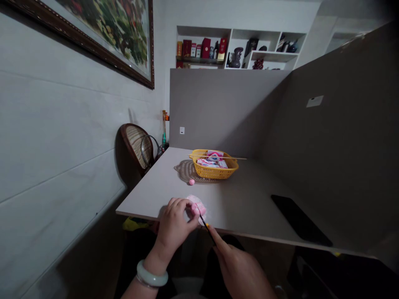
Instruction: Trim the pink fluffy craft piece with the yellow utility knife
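Note:
My left hand pinches a small pink block near the table's front edge, thumb and fingers closed on its side. Under and around the block lies a patch of pale pink-white scraps or wrapping; which of these I cannot tell. My right hand grips a thin dark knife-like tool, index finger stretched along it. Its tip touches the pink block. A small yellow spot shows at that fingertip. Farther back sits a small pink ball, apart from both hands.
A yellow plastic basket with pink-and-white packets stands at the back, a thin stick lying across it. A flat black object rests on the table at right. Grey panels border the back and right. A round-backed chair stands left.

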Available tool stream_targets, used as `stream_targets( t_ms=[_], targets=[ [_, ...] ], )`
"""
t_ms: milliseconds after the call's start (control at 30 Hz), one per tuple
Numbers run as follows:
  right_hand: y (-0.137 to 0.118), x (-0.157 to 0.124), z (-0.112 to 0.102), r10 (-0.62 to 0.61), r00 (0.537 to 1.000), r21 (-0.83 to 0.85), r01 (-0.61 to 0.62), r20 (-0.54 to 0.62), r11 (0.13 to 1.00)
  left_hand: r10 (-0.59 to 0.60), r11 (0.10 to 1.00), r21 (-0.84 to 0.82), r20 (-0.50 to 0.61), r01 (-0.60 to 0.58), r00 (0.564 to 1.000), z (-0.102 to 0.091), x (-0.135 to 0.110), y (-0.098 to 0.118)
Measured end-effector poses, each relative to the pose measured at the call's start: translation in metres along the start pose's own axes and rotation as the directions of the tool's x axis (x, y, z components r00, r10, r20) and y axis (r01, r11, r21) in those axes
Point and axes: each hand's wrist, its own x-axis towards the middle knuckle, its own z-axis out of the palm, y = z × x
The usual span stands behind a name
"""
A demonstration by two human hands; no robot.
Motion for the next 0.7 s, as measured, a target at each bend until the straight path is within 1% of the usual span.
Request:
stream_targets(
  t_ms=[100,233,367,433,500,633,700],
  targets=[
    [-0.005,0.007,-0.002,0.03,0.999,-0.023,-0.03,0.02,0.999,-0.007,1.0,-0.005,-0.006,0.007,1.0,0.002,0.0,0.0],
    [-0.009,0.02,-0.002,0.042,0.999,0.013,-0.043,0.011,0.999,-0.016,1.0,-0.003,-0.029,0.016,0.999,0.006,-0.001,-0.003],
    [-0.003,0.008,-0.009,0.042,0.996,-0.002,-0.042,0.079,0.999,0.001,1.0,-0.006,-0.035,-0.001,0.999,0.005,-0.001,-0.005],
    [-0.001,0.004,-0.012,0.04,0.995,0.005,-0.041,0.089,0.999,0.009,1.0,-0.007,-0.036,-0.009,0.999,0.003,0.0,-0.004],
    [-0.004,0.007,-0.012,0.045,0.997,0.02,-0.046,0.059,0.999,0.012,1.0,-0.001,-0.043,-0.012,0.999,0.003,0.001,-0.003],
    [-0.009,0.023,-0.002,0.043,0.999,0.039,-0.042,-0.017,0.998,0.001,1.0,0.015,-0.048,0.0,0.999,0.005,0.001,-0.003],
    [-0.007,0.021,0.0,0.027,0.999,0.039,-0.026,-0.033,0.999,0.003,1.0,0.001,-0.045,-0.003,0.999,0.005,0.0,-0.005]
  ],
)
